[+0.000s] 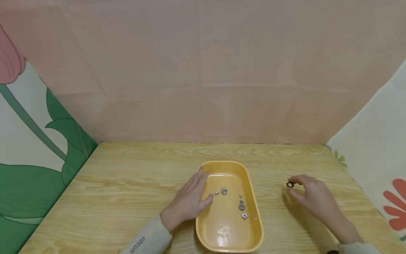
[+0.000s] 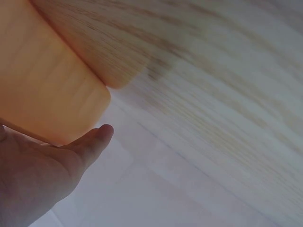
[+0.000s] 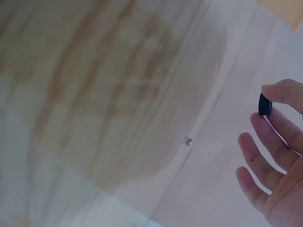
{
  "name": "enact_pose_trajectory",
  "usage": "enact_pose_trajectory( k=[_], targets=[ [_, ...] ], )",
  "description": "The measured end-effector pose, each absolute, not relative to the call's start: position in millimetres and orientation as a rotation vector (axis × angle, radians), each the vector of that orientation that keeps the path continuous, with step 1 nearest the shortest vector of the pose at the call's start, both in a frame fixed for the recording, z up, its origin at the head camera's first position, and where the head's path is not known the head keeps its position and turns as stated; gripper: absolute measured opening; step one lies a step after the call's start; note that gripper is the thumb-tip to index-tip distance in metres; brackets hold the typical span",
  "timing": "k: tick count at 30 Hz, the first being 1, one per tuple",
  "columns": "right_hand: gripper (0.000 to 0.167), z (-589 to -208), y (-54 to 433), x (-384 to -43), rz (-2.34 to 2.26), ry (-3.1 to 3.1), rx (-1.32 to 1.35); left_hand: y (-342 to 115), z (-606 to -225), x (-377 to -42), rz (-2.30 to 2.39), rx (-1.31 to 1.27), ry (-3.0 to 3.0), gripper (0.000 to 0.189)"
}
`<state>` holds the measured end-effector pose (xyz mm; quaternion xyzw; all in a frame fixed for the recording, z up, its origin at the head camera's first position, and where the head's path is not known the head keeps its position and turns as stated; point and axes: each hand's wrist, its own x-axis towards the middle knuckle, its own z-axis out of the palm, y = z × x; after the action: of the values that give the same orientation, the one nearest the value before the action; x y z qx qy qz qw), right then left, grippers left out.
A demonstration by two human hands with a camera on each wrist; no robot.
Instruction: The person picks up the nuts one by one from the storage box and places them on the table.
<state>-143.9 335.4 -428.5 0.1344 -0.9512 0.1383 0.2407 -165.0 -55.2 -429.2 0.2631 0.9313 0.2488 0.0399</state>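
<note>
The right hand point(image 1: 317, 197) holds a black nut point(image 3: 264, 105) pinched between thumb and forefinger, its other fingers spread apart and loosely bent. The nut is raised above the wooden table point(image 1: 127, 190), to the right of a yellow tray point(image 1: 219, 220) and well apart from it. The left hand point(image 1: 189, 201) rests at the tray's left rim with fairly straight fingers, its thumb apart from them and reaching over the inside; it is not clamped around anything.

Inside the tray lie several silvery nuts: a larger nut point(image 1: 224, 188) and a small nut point(image 1: 217, 194) toward the left, and a rough row along the right wall, ending in a washer-like nut point(image 1: 242, 216) at the near end. The right wrist view also shows a small metal piece point(image 3: 188, 141) on the table.

A pinkish backdrop point(image 1: 196, 70) stands at the far edge, with flower-patterned panels point(image 1: 31, 141) left and right.
</note>
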Motion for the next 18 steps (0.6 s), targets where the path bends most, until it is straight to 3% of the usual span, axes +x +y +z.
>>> enact_pose_trajectory(
  k=[18],
  targets=[
    [0.022,-425.6,370.5,-144.9,0.379,-2.827,0.273,-54.9,-429.4,-165.1,0.769,0.798,2.852,0.074]
  ],
)
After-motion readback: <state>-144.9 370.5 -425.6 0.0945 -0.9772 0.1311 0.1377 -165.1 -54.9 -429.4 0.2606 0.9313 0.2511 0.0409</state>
